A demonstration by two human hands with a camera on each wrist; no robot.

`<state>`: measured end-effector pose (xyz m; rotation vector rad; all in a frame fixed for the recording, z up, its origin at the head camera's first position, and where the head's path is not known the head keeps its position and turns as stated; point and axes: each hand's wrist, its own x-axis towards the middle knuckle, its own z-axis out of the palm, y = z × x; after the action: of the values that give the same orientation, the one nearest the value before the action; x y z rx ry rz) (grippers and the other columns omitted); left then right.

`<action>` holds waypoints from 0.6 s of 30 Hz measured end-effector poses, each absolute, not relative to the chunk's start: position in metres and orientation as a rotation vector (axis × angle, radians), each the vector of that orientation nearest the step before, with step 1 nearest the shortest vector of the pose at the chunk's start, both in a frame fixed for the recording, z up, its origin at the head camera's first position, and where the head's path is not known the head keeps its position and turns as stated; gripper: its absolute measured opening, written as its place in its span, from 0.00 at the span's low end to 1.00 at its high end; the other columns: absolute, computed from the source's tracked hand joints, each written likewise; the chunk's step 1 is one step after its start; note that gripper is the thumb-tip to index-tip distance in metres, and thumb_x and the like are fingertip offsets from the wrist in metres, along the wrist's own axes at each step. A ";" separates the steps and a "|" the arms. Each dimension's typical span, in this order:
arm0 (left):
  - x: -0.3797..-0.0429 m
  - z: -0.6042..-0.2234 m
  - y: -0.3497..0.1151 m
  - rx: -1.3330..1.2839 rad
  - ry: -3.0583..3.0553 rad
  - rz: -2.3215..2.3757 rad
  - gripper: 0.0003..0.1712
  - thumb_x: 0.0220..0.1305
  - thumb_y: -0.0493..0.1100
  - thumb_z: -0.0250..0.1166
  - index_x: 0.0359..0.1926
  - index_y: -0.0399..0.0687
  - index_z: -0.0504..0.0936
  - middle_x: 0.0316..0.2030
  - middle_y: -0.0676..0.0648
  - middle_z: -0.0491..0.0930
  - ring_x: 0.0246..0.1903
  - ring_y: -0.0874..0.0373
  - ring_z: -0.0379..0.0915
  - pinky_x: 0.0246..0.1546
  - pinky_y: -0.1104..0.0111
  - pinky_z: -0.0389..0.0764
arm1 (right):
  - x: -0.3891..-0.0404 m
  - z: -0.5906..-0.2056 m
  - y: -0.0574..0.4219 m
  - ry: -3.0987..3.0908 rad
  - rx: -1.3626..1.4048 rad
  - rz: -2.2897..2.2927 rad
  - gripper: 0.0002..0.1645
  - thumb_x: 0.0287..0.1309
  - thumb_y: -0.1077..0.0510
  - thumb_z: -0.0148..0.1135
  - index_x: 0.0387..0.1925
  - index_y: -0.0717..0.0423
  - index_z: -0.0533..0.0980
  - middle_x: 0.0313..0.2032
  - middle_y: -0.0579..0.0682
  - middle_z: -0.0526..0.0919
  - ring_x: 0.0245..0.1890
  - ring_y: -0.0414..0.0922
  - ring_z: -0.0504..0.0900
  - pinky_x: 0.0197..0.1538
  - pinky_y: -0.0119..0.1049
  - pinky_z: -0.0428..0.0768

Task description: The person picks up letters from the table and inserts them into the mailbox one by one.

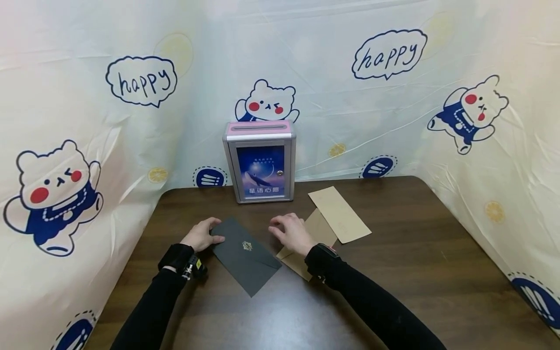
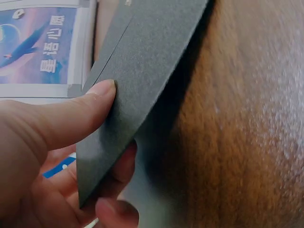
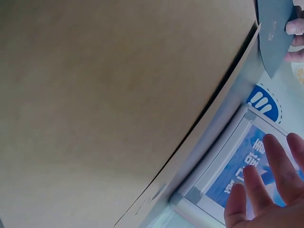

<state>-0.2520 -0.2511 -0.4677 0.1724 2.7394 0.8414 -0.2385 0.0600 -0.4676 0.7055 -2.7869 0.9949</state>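
Observation:
A dark grey envelope with a small gold emblem lies at a slant before me. My left hand pinches its upper left corner, thumb on the flap side and fingers behind, with that corner raised off the wood in the left wrist view. Just right of the envelope, my right hand hovers over a brown kraft envelope, holding nothing. Its fingers are spread and loosely bent in the right wrist view. The hand and wrist hide part of the kraft envelope. A paler beige envelope overlaps it farther right.
A silver-framed box with a pink slotted top and a blue whale picture stands at the table's back edge. The brown wooden table stretches to both sides. A printed cloth with cartoon bears hangs around it.

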 end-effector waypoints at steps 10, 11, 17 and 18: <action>-0.242 -0.450 -0.254 0.219 2.598 1.147 0.27 0.78 0.41 0.57 0.73 0.42 0.65 0.67 0.26 0.70 0.20 0.54 0.74 0.30 0.61 0.82 | -0.236 -0.464 0.051 -2.830 0.741 1.217 0.19 0.72 0.52 0.62 0.56 0.59 0.81 0.48 0.54 0.89 0.48 0.50 0.86 0.53 0.44 0.83; -0.242 -0.447 -0.254 0.222 2.586 1.165 0.27 0.78 0.41 0.57 0.73 0.43 0.65 0.66 0.27 0.70 0.20 0.55 0.74 0.30 0.60 0.82 | -0.236 -0.463 0.050 -2.832 0.739 1.242 0.20 0.72 0.51 0.62 0.56 0.60 0.81 0.48 0.54 0.90 0.47 0.49 0.87 0.52 0.43 0.84; -0.245 -0.431 -0.253 0.277 2.547 1.233 0.28 0.78 0.43 0.57 0.74 0.47 0.65 0.59 0.31 0.76 0.20 0.54 0.73 0.29 0.58 0.83 | -0.237 -0.462 0.046 -2.890 0.732 1.519 0.27 0.70 0.47 0.64 0.61 0.61 0.78 0.42 0.54 0.91 0.37 0.44 0.85 0.41 0.37 0.83; -0.246 -0.429 -0.253 0.288 2.544 1.241 0.28 0.77 0.42 0.58 0.73 0.47 0.65 0.57 0.32 0.78 0.20 0.54 0.73 0.28 0.58 0.82 | -0.237 -0.462 0.045 -2.908 0.722 1.596 0.28 0.70 0.47 0.64 0.62 0.61 0.77 0.41 0.54 0.91 0.34 0.43 0.84 0.38 0.35 0.82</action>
<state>-0.2460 -0.2526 -0.4288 0.2876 2.5439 1.2413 -0.2371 0.0449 -0.4621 0.7225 -2.9079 1.5965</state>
